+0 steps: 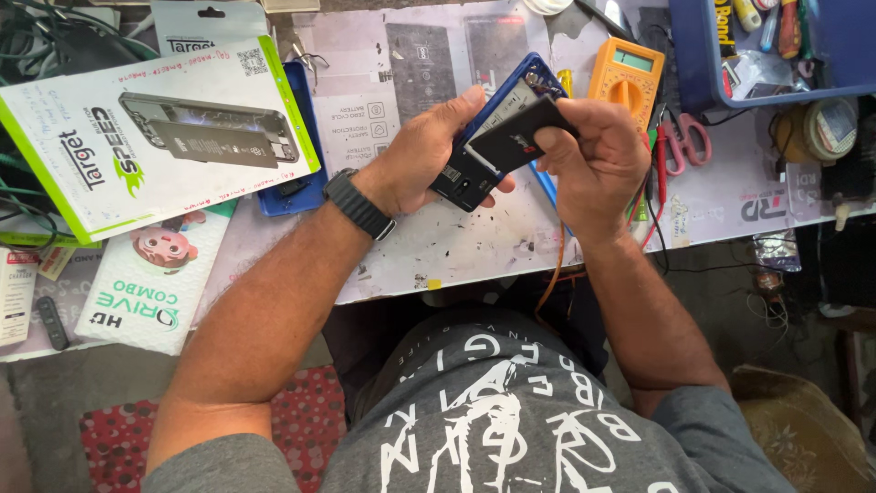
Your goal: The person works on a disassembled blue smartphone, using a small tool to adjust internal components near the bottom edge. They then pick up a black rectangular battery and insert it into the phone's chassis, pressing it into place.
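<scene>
Hands meet above the counter [438, 256] in the head view, the only one given. The left hand [415, 160] is curled around an opened blue phone [497, 128], back cover off, thumb under its lower end and fingers along the far edge. The right hand [593, 155] pinches a flat black battery [520, 139] between thumb and fingers, holding it slanted over the phone's open back, its lower edge touching or just above the body; which, I cannot tell.

Both look light and rigid. The battery is a thin slab that should not be bent or pierced, so its long edges seem the safest grip; the phone's bared insides look delicate, so its frame is the place to hold.

The phone's long axis runs from lower left to upper right, far end towards the yellow multimeter [625, 78]. The battery lies roughly along the same line, slightly flatter.

Red-handled scissors [683, 139] and a printed package [155, 137] lie beside them.
</scene>
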